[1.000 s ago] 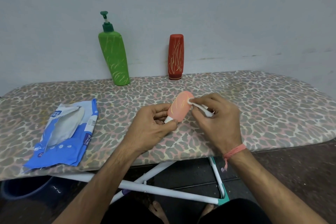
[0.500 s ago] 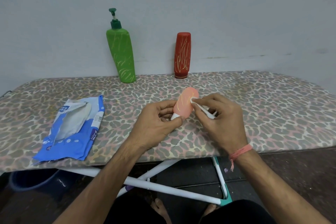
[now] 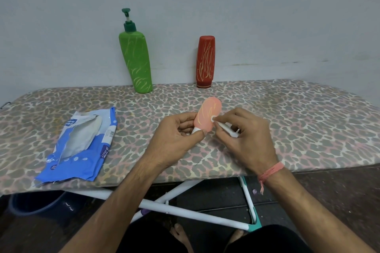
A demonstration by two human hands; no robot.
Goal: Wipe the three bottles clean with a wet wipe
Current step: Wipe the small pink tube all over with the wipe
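— Where the board [image 3: 287, 129] nears its left edge, what lies there?
— An opened blue wipe pack [image 3: 80, 146], flat, close to the front edge.
— And further along?
— At the back edge, against the wall, a green pump bottle [image 3: 136, 61] stands leaning a little; to its right, well apart, a red bottle [image 3: 205, 61] stands cap down. Both carry yellow scribbles.
— The hands?
— Above the middle of the board, toward the front edge. The left hand [image 3: 174, 139] grips the white cap end of a pink bottle [image 3: 207, 114], thumb and fingers curled round it, with the bottle's rounded end pointing up and away. It too has yellow marks.
— The right hand?
— The right hand [image 3: 244, 137] pinches a wadded white wipe [image 3: 225, 127], its tip pressed to the pink bottle's right side. A pink thread band [image 3: 271, 171] circles that wrist.
— Below the board?
— White legs [image 3: 185, 211] crossing, and bare feet on a dark floor.
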